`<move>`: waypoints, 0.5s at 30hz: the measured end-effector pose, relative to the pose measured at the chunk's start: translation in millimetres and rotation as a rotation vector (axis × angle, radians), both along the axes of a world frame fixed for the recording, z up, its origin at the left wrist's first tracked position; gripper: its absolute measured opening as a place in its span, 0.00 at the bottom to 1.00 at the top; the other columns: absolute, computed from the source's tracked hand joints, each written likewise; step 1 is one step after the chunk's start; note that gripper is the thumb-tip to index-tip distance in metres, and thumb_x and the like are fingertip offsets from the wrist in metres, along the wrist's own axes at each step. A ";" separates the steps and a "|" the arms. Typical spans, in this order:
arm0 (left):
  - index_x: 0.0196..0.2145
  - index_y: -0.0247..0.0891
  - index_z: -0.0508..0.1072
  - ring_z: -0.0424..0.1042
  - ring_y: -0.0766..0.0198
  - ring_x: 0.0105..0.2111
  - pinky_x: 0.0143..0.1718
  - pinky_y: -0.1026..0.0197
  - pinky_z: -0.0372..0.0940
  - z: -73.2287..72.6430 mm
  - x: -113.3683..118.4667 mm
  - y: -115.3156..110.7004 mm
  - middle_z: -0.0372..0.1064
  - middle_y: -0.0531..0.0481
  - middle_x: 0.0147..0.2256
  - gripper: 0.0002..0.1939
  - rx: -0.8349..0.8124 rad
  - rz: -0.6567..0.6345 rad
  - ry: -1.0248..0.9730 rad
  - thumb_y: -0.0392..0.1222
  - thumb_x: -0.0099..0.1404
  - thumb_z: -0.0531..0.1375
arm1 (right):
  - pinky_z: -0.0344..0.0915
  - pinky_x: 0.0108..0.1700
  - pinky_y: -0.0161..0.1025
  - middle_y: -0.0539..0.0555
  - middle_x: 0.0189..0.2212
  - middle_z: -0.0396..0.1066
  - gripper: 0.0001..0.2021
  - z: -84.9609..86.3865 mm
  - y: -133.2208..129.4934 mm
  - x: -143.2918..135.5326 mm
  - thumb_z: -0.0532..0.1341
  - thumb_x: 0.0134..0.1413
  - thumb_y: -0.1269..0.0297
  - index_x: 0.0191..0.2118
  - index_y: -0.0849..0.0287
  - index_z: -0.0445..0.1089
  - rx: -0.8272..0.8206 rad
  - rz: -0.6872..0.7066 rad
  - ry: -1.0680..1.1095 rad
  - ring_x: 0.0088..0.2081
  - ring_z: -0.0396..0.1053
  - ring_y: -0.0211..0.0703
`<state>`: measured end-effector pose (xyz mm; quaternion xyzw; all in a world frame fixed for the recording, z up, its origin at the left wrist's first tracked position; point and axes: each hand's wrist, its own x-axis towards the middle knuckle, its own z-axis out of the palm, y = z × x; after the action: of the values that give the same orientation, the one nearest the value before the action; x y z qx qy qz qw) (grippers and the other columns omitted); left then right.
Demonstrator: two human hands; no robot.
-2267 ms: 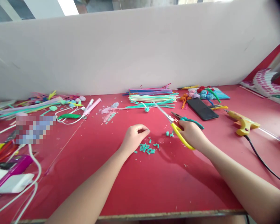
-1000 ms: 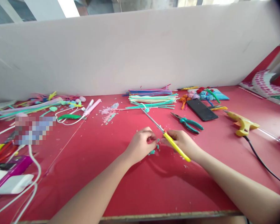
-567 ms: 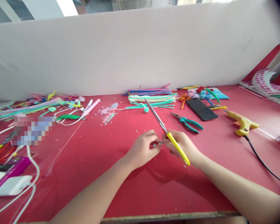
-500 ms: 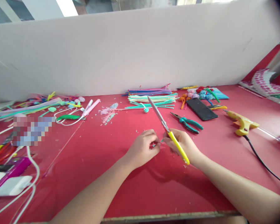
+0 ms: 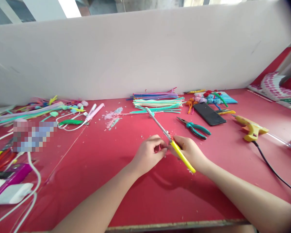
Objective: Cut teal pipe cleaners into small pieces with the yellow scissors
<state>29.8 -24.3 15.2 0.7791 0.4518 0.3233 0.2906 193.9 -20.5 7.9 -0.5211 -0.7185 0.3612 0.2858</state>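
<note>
Scissors (image 5: 183,156) with yellow handles rest in my right hand (image 5: 190,150), which is closed around them, their blades pointing away and to the left. My left hand (image 5: 149,153) is closed in a pinch right beside it, with the fingertips of both hands nearly touching. Whatever sits in that pinch is too small and hidden to make out. Beyond the blade tips lies a bundle of teal pipe cleaners (image 5: 169,110), below pale ones (image 5: 157,103) and blue-purple ones (image 5: 157,96). Pliers (image 5: 196,128) with teal handles lie right of my hands.
A black phone (image 5: 210,114) and a yellow glue gun (image 5: 253,127) with a black cord lie on the right. Fuzzy coloured clippings (image 5: 113,116) are scattered left of centre. A pink hair-straightener-like tool (image 5: 95,112) and white cables (image 5: 37,168) occupy the left. A pale partition (image 5: 135,58) backs the red table (image 5: 94,152).
My right hand has shifted slightly left toward my left hand, and the scissor tips have swung left and nearer. A teal-green bit seen between my fingertips is now hidden.
</note>
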 end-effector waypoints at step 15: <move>0.27 0.36 0.69 0.61 0.72 0.23 0.27 0.68 0.57 8.6 -11.0 12.9 0.63 0.55 0.22 0.06 -0.239 0.314 -0.836 0.38 0.48 0.60 | 0.42 0.20 0.31 0.46 0.15 0.54 0.15 5.7 -1.2 3.7 0.51 0.44 0.50 0.23 0.57 0.56 0.239 -0.060 -0.410 0.17 0.48 0.31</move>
<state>18.8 -11.4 23.8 0.4651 0.4426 0.5954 0.4830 197.6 -21.7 13.5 -0.5671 -0.7835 0.1515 0.2041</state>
